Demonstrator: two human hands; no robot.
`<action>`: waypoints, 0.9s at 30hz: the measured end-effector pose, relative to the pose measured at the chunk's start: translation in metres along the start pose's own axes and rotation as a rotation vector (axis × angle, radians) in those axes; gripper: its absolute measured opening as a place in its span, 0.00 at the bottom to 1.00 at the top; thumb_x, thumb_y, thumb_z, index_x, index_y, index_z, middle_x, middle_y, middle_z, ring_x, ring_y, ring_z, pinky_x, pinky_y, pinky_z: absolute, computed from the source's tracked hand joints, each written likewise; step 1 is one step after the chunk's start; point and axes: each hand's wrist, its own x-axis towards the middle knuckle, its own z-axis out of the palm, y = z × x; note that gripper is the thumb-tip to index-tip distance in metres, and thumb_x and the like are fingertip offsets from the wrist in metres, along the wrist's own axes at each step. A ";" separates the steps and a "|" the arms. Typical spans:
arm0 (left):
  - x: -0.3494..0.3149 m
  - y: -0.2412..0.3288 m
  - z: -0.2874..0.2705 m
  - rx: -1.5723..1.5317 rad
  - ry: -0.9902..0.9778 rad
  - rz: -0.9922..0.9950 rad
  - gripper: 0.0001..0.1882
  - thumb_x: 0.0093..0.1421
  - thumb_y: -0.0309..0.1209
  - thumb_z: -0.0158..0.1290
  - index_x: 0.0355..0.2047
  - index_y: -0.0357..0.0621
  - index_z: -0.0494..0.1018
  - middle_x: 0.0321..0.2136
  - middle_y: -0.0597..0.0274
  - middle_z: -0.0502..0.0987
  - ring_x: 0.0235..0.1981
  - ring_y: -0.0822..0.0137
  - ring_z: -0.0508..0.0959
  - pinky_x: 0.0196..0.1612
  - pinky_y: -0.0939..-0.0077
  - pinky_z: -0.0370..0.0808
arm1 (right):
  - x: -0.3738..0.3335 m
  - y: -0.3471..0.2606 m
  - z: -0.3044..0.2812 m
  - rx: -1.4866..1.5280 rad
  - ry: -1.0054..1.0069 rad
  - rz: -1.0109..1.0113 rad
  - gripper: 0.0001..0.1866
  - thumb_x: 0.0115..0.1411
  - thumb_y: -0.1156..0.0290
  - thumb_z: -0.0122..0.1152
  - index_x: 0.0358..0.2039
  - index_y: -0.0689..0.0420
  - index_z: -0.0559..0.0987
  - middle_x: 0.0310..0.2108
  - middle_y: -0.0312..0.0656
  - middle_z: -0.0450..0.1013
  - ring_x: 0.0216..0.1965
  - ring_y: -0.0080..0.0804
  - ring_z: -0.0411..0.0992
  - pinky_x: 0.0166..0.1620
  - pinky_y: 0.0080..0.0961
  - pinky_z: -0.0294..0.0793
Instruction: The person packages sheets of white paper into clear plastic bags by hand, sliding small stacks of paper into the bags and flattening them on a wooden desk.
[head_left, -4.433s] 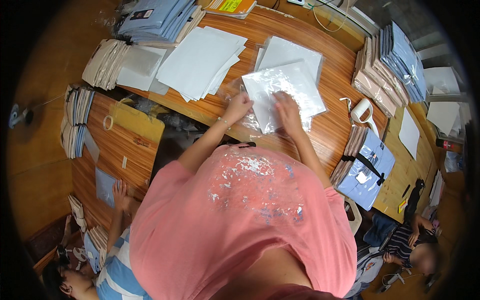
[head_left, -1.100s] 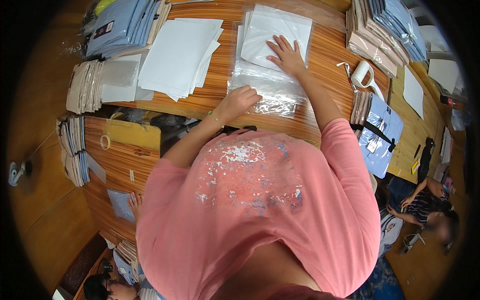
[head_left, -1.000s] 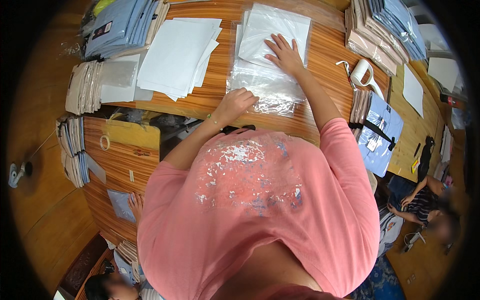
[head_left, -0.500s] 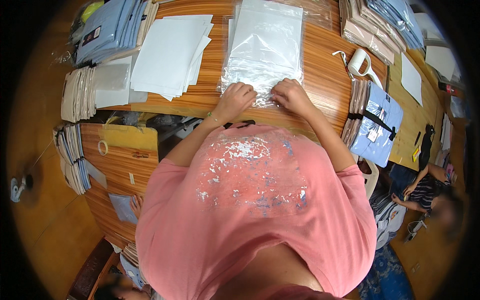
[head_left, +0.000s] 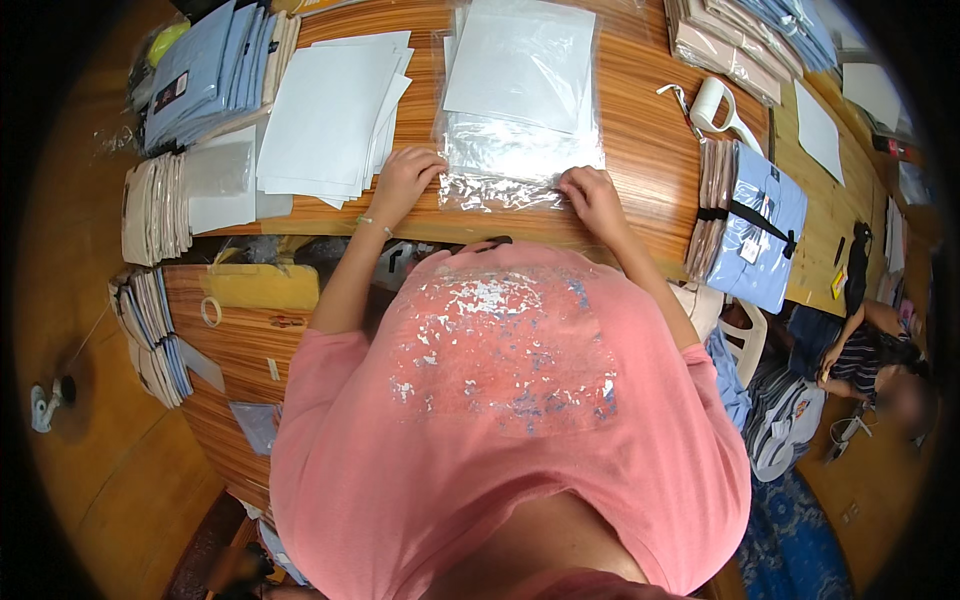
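A clear plastic bag (head_left: 520,160) lies on the wood-grain table in front of me, with a white sheet (head_left: 520,65) inside its upper part. The lower part of the bag is wrinkled and shiny. At the bag's left edge, the fingertips of my left hand (head_left: 405,180) close together on the plastic. My right hand (head_left: 592,195) has its fingers curled and pinched at the lower right edge of the bag. To the left of the bag is a fanned pile of white sheets (head_left: 330,115).
Packed blue shirts (head_left: 200,85) and beige packs (head_left: 157,205) stand at left. On the right are a white lint roller (head_left: 710,105), a strapped stack of blue shirts (head_left: 755,225) and beige packs (head_left: 710,45). A co-worker (head_left: 865,350) is at the far right.
My left hand has moved left, from the bag's lower part to its left edge. The right hand has shifted slightly outward and down along the right edge. The bag looks flatter at the bottom.
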 end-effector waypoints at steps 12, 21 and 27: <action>0.004 -0.001 0.018 -0.333 0.103 -0.337 0.07 0.55 0.25 0.58 0.32 0.34 0.74 0.27 0.56 0.75 0.28 0.65 0.74 0.34 0.74 0.72 | 0.009 0.008 0.024 0.054 0.142 0.254 0.06 0.54 0.69 0.63 0.27 0.56 0.76 0.22 0.41 0.75 0.28 0.40 0.72 0.38 0.35 0.65; 0.004 0.008 0.024 -0.033 0.208 -0.165 0.05 0.54 0.25 0.56 0.32 0.41 0.74 0.30 0.61 0.73 0.33 0.63 0.71 0.40 0.69 0.69 | 0.000 0.002 0.035 -0.346 0.259 0.212 0.11 0.52 0.64 0.66 0.31 0.53 0.76 0.34 0.41 0.73 0.38 0.40 0.67 0.41 0.38 0.60; -0.010 -0.001 0.025 0.208 0.116 0.022 0.14 0.53 0.24 0.54 0.37 0.58 0.81 0.35 0.68 0.73 0.41 0.64 0.70 0.47 0.66 0.64 | -0.013 0.021 0.034 -0.406 0.384 0.179 0.28 0.50 0.53 0.67 0.46 0.54 0.70 0.54 0.48 0.63 0.56 0.47 0.58 0.55 0.53 0.53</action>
